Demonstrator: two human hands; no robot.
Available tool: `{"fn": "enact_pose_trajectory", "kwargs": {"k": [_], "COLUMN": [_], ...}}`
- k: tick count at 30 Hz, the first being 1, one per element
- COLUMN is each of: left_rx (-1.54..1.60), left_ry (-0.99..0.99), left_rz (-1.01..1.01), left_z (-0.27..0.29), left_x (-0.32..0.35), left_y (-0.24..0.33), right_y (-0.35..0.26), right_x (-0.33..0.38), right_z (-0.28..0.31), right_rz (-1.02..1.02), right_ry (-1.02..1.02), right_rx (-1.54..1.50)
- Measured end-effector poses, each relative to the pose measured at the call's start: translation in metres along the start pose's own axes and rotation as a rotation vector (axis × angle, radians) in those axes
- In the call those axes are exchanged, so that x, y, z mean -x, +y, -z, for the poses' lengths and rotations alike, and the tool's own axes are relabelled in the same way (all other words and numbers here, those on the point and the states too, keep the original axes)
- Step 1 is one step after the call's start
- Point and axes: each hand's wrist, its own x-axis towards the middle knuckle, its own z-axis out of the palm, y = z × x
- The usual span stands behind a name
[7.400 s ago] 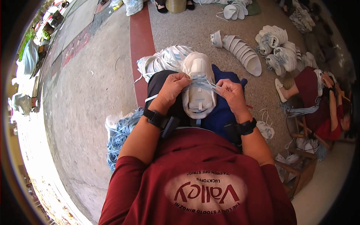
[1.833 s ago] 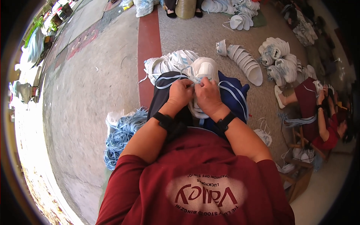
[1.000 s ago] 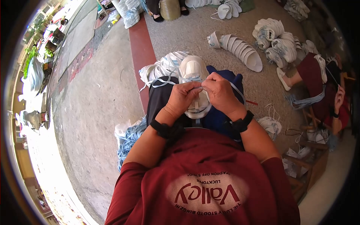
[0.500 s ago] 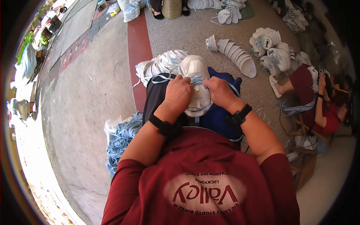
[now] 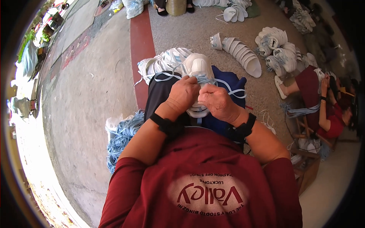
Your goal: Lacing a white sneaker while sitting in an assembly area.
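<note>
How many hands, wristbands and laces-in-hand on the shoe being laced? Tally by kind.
Hands on the shoe: 2, left hand and right hand
Black wristbands: 2, left wristband and right wristband
White shoe on the lap: 1
Light blue lace being threaded: 1
Total: 6

Concrete floor with a red strip, strewn with white shoes and pale blue laces

The grey floor (image 5: 87, 95) is crossed by a red painted strip (image 5: 141, 45). Straddling that strip lies a pile of white shoes (image 5: 163, 62). To the right a row of nested white shoe parts (image 5: 243, 55) rests on the speckled part of the floor, with a further heap of white shoes with blue laces (image 5: 279, 47) beyond it. Lower left lies a bundle of pale blue laces (image 5: 121, 138).
</note>
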Motion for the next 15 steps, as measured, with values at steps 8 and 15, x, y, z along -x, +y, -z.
{"fn": "enact_pose_trajectory", "kwargs": {"k": [8,15], "left_rx": [-0.201,-0.108], "left_ry": [-0.167,-0.087], "left_rz": [0.179,0.270], "left_z": [0.010,0.008], "left_x": [-0.004,-0.008], "left_y": [0.020,0.025], "right_y": [0.015,0.019], "right_x": [0.028,0.048], "right_z": [0.009,0.014], "right_rz": [-0.599,-0.754], "right_ry": [0.255,0.460], "right_rx": [-0.542,-0.732]}}
